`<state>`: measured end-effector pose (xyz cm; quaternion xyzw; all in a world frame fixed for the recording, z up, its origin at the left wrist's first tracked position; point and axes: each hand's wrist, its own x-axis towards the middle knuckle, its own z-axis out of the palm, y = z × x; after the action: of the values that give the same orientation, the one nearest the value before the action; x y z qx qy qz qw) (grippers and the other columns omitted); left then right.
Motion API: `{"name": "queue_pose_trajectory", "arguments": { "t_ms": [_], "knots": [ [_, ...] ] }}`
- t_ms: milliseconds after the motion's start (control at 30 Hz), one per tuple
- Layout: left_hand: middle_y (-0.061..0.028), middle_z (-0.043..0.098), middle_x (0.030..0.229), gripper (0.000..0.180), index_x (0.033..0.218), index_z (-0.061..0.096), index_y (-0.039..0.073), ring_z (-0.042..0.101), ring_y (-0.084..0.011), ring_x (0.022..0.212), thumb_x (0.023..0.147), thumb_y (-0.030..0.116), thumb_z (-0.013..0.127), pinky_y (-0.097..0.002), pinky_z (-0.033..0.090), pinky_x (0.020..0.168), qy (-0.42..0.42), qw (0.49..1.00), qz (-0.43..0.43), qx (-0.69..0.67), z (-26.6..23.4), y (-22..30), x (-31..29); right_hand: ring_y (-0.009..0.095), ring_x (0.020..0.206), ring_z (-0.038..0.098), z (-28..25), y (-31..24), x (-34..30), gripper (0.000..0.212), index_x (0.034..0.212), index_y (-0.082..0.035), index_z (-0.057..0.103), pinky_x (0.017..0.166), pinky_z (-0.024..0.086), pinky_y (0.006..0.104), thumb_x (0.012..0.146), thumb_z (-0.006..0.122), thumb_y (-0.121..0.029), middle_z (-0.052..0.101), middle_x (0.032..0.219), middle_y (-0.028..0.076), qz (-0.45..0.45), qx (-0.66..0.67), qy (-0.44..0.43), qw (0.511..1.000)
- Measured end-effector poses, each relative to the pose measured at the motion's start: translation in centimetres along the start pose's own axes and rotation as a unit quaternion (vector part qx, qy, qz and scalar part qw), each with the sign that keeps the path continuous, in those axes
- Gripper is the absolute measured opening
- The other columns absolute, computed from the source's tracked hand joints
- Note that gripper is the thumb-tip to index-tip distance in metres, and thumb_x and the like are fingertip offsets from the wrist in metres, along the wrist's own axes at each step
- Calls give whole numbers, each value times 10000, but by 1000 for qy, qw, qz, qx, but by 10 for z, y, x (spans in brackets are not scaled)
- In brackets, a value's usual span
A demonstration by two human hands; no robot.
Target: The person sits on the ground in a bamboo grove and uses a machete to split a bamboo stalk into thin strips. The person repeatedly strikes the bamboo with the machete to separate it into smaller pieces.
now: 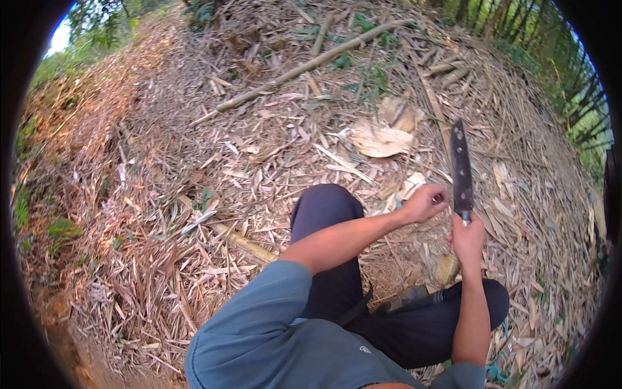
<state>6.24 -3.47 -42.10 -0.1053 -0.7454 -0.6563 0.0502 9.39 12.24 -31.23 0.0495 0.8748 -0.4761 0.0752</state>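
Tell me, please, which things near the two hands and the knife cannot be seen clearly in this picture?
Head view only:
- Knife handle: wrapped inside the right hand, so its shape is hidden.
- Left hand: fist closed beside the blade; whether it holds anything is too small to tell.
- Feet: covered by the knees and the forearms.
- Long bamboo pole: its lower end is lost in dry leaf litter.

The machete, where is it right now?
In the head view, right of centre: the machete points upward, gripped by the right hand, with the left hand just beside its blade.
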Motion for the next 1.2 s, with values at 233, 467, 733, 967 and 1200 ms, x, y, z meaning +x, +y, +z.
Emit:
{"name": "queue_pose_trajectory", "arguments": {
  "t_ms": [233,467,733,967,1200],
  "knots": [
    [-85,684,878,129,962,647,-27,671,-151,836,884,43,721,-315,574,759,-10,1000,-10,11,4,-7,7,341,613,682,2,21,13,308,866,56,670,600,503,447,826,696,-249,639,632,211,-62,-53,40,996],
    [-79,698,895,116,962,658,-12,671,-134,841,897,54,726,-305,583,735,-27,999,-31,18,4,-2,9,356,636,684,-5,9,9,349,880,57,688,610,504,447,808,713,-283,653,650,217,-9,-40,28,999],
    [-116,691,854,104,951,659,-15,682,-198,800,879,31,719,-340,578,747,76,990,77,94,-6,14,29,167,526,623,-41,-13,9,347,890,72,685,518,488,342,846,706,-272,646,599,101,20,42,83,995],
    [-131,659,949,168,1058,630,-30,679,-198,855,928,52,695,-312,600,738,129,989,63,-20,-1,44,38,85,522,581,-94,-53,-9,213,927,35,665,472,462,251,924,696,-176,626,694,32,36,145,170,974],
    [-135,660,873,192,1003,585,-45,632,-184,805,952,104,693,-340,547,692,112,992,43,-44,23,10,45,95,533,583,-139,-85,-15,222,961,-2,647,470,489,247,954,675,-222,609,713,20,18,213,189,958]
  ]
}}
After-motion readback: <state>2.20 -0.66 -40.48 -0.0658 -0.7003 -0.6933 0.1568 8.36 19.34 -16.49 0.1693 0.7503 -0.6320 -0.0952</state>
